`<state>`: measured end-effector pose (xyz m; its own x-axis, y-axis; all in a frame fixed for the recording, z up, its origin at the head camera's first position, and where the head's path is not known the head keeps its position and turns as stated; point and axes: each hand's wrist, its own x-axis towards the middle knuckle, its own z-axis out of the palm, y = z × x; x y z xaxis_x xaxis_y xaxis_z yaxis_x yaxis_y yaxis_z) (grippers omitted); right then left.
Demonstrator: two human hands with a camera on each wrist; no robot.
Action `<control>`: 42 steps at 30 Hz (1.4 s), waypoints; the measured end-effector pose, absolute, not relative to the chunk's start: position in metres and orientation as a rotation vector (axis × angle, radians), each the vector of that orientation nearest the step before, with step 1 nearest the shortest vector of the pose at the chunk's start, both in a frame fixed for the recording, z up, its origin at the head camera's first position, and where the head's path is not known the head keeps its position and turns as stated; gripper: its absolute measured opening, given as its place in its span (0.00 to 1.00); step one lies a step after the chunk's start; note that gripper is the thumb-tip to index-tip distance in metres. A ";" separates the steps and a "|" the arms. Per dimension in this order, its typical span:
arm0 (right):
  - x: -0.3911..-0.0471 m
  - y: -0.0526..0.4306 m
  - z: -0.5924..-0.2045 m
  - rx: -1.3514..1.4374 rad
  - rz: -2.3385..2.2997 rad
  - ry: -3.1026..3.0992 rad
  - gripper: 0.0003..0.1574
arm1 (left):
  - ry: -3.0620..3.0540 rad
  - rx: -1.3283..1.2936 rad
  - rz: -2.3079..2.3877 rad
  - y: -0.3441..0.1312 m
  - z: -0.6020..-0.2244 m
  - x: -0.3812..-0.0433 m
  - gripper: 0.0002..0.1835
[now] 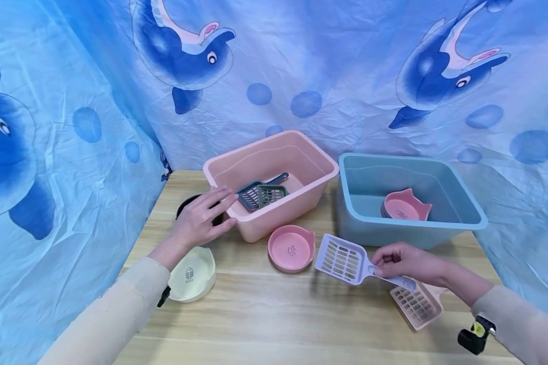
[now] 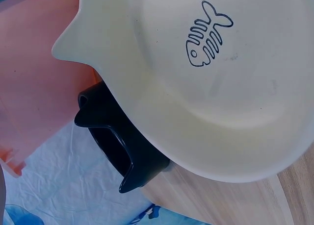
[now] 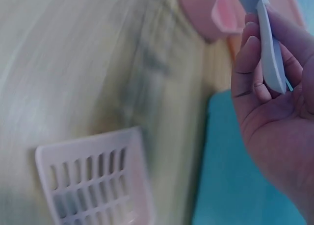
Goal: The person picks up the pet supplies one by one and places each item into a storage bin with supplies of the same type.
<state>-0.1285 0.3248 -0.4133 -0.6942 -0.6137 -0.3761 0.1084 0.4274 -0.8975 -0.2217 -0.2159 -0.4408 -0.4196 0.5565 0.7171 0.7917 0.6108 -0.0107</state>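
Note:
My right hand (image 1: 406,263) pinches the handle of a lavender litter scoop (image 1: 342,257) between thumb and fingers, holding it above the table. In the right wrist view its pale handle (image 3: 271,53) runs between the fingers. My left hand (image 1: 205,215) rests at the near left corner of a pink litter box (image 1: 274,215), its fingers extended over the rim. Inside that box lie a dark blue scoop (image 1: 248,195) and a dark green scoop (image 1: 271,193). Below the left wrist is a cream cat-eared bowl (image 1: 192,279); a black bowl (image 2: 122,141) is partly hidden behind the hand.
A pink cat-eared bowl (image 1: 291,248) sits in front of the pink box. A blue litter box (image 1: 392,233) at the right holds another pink bowl (image 1: 404,205). Under my right hand, a pale pink scoop (image 1: 417,306) lies on the wooden table (image 1: 274,324). A dolphin-print curtain (image 1: 324,61) hangs behind.

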 end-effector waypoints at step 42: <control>-0.360 0.127 -0.298 -0.625 -0.839 2.370 0.09 | -2.083 -1.087 -0.415 -0.217 -0.439 -0.222 0.36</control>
